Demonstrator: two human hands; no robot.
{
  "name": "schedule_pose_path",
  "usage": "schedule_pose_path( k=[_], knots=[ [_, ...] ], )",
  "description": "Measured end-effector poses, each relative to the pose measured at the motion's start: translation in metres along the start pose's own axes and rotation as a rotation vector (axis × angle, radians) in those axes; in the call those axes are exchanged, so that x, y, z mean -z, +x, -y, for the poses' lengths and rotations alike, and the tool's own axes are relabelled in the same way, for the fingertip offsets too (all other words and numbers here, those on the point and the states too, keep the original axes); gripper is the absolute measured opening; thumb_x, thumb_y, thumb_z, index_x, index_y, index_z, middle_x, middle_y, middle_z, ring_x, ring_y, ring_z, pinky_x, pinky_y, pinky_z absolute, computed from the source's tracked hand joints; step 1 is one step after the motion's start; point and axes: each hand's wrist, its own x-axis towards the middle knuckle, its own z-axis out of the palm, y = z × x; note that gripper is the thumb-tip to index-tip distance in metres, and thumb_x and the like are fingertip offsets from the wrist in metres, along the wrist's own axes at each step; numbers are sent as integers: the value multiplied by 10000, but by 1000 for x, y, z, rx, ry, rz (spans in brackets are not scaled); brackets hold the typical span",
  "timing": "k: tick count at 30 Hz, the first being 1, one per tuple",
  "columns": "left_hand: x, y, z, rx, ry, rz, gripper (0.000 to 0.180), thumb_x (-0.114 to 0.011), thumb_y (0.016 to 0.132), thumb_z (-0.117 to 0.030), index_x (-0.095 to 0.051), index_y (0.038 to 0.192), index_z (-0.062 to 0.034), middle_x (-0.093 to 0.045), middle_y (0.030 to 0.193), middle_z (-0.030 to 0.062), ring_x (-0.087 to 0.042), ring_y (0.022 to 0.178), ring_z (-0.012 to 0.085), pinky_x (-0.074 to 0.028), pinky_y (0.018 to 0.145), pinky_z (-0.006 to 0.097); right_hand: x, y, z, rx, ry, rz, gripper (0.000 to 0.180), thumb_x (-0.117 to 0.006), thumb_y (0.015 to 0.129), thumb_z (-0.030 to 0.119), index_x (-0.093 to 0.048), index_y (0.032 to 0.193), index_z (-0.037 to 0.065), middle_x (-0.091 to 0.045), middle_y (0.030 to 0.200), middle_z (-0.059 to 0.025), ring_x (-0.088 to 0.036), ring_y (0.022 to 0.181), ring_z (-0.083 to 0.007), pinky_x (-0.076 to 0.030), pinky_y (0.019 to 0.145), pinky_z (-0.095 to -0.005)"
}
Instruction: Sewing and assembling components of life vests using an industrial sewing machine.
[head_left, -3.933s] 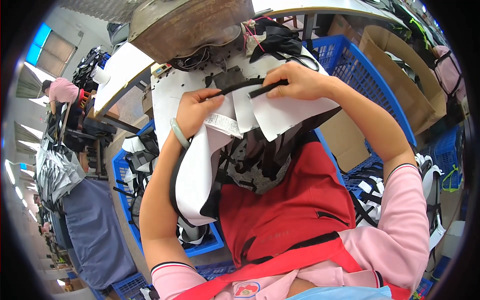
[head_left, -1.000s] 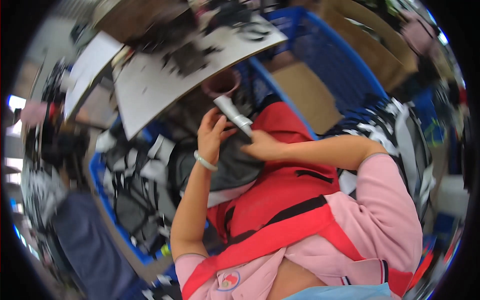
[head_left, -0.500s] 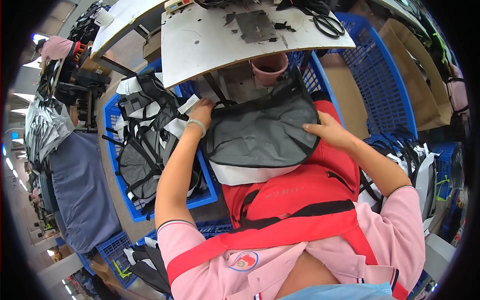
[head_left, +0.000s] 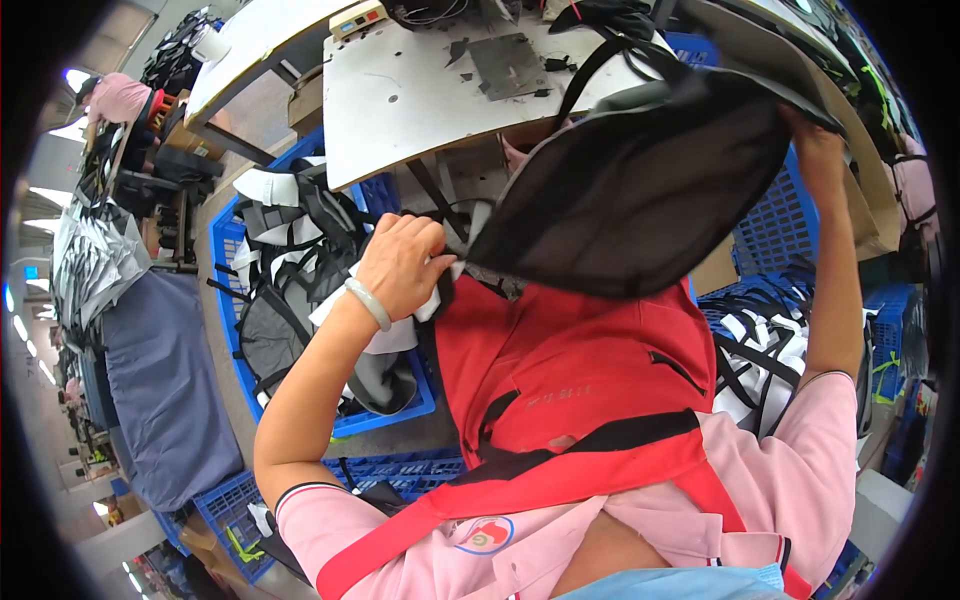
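Observation:
A black and grey fabric bag piece [head_left: 640,185] with black straps is stretched in the air between my hands, in front of the white table. My right hand [head_left: 818,150] is raised at the far right, its fingers closed round the panel's upper edge and partly hidden by it. At the opposite corner my left hand [head_left: 400,262] pinches the bag piece, thumb and fingers pressed together. White fabric [head_left: 430,303] shows just under the left hand; whether it belongs to the held piece I cannot tell. The panel hides part of the table and the pink bucket.
A blue crate [head_left: 408,402] full of grey, black and white bag pieces [head_left: 275,320] stands to the left. On the white table [head_left: 400,110] lies a dark square plate [head_left: 505,66]. More blue crates and a cardboard box [head_left: 868,205] stand at the right. Strapped pieces [head_left: 765,345] lie beside my right arm.
The bag piece has risen off my lap and swung up to the right. My right hand has moved up and outward with its edge; the left has come nearer and turned.

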Motion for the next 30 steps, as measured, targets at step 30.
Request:
schedule_pose_path(
  k=[30],
  knots=[
    [20,-3,-6,647,-1179,-78,227,-698,815,-74,-690,1022,19,-696,874,49,-641,765,105,-509,701,246,-19,-87,22,347,-195,800,244,-575,802,-6,-661,1016,74,-615,1039,-100,-571,984,-275,-478,863,-382]
  ],
)
